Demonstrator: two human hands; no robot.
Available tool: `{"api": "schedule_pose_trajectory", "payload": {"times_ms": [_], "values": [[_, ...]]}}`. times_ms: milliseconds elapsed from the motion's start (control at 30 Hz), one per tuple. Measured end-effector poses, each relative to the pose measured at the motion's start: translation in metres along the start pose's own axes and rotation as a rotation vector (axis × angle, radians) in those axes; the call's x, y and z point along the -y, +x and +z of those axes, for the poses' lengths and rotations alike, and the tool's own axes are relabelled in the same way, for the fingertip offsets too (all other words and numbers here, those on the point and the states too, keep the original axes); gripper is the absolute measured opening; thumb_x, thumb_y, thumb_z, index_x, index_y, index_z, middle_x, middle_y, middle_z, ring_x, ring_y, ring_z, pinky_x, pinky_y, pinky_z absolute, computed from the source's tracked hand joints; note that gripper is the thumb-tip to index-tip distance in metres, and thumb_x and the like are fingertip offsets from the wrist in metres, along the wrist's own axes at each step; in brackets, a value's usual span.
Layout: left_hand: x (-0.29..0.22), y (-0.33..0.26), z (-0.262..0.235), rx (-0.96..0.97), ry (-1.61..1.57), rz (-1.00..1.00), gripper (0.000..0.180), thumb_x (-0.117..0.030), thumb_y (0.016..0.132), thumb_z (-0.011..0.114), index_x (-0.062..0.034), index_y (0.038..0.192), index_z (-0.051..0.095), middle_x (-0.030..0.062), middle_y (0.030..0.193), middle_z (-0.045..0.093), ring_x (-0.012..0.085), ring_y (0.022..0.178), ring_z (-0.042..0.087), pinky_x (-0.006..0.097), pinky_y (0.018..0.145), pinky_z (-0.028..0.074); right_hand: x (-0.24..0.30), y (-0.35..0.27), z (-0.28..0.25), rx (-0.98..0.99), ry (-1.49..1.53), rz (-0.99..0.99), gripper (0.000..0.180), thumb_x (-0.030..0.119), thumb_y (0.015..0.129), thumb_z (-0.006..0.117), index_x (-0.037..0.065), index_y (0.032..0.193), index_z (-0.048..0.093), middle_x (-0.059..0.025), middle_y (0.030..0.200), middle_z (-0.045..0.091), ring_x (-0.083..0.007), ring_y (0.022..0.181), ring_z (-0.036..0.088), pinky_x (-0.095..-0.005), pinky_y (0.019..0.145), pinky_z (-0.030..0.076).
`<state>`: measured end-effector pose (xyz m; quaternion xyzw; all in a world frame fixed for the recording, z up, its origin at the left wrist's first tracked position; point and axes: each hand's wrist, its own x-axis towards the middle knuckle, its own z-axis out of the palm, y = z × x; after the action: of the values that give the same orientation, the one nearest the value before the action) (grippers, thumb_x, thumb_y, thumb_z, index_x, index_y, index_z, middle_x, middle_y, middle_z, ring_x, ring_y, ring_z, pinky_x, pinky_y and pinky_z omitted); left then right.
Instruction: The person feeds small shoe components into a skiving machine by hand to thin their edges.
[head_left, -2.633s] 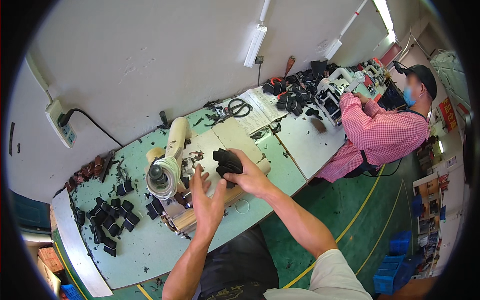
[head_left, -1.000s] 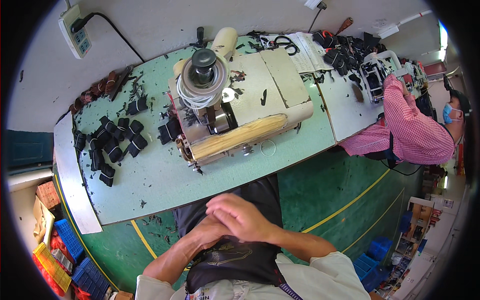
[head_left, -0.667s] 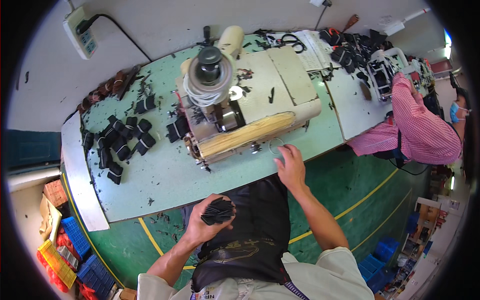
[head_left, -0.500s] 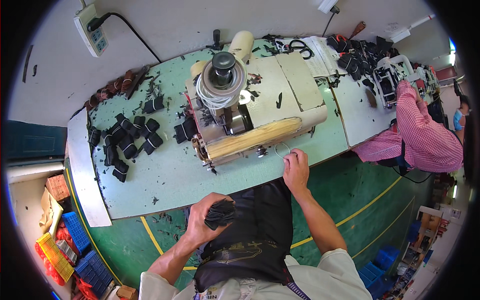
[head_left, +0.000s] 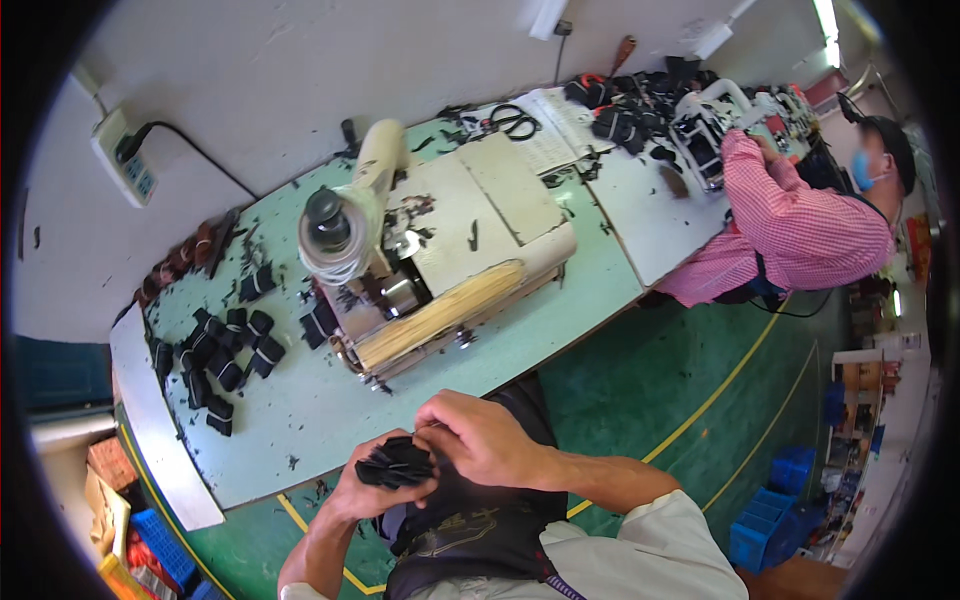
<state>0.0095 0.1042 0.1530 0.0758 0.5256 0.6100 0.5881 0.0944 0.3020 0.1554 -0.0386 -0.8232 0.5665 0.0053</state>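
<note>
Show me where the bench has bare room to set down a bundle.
Freest: the green bench strip between the machine and the near edge, and right of the machine. Crowded: the black pieces at left, and the scissors end.

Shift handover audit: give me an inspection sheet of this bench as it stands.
Surface: green table, scattered with dark scraps.
Job's things: black bundle in the lap; cream machine on the table.
Clutter: black pieces at left; scissors far side.
Grippers: left hand grips the bundle; right hand pinches its top.
Cables: black cord from wall socket.
Surroundings: co-worker in checked shirt; blue crates.
</note>
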Motion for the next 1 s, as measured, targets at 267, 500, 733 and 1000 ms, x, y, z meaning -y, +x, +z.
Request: {"api": "schedule_pose_trajectory", "payload": {"times_ms": [267,500,733,1000], "values": [[-0.049,-0.016,-0.004,-0.193,0.865,0.408,0.083,-0.002,0.067,0.085,-0.0018,0.143,0.05,0.0139,0.09,0.071,0.0283,0.077,0.07,0.036,0.068,0.057,-0.024,-0.024,-0.027,0.13,1.951,0.465,0.043,0.046,0.099,0.058,0.004,0.104,0.065,-0.0002,0.065,0.043,-0.0159,0.066,0.046,-0.0301,0.073,0.044],[-0.059,0.0,-0.014,-0.259,0.838,-0.02,0.098,0.005,0.066,0.075,-0.0072,0.152,0.03,0.015,0.081,0.064,0.0289,0.063,0.064,0.038,0.056,0.055,0.052,-0.017,-0.001,0.519,0.564,-0.003,0.074,0.037,0.086,0.079,0.008,0.143,0.042,-0.0008,0.082,0.052,-0.012,0.073,0.05,-0.0282,0.065,0.045],[-0.066,-0.032,-0.025,0.116,0.068,-0.105,0.084,0.006,0.064,0.077,-0.0096,0.135,0.035,0.0126,0.091,0.063,0.0217,0.074,0.066,0.031,0.058,0.054,-0.035,-0.006,0.001,-0.108,1.529,0.756,0.029,0.008,0.092,0.054,0.013,0.067,0.04,0.0003,0.059,0.039,-0.0122,0.049,0.036,-0.0274,0.047,0.032],[-0.04,-0.007,-0.063,-0.054,-0.037,-0.256,0.035,-0.001,0.07,0.076,0.0065,0.101,0.062,0.0144,0.078,0.065,0.0177,0.064,0.066,0.028,0.047,0.052,0.054,-0.013,0.022,0.205,-0.177,-0.145,0.017,0.018,0.089,0.071,0.003,0.085,0.064,-0.0085,0.077,0.062,-0.0211,0.06,0.059,-0.0316,0.057,0.049]]}}
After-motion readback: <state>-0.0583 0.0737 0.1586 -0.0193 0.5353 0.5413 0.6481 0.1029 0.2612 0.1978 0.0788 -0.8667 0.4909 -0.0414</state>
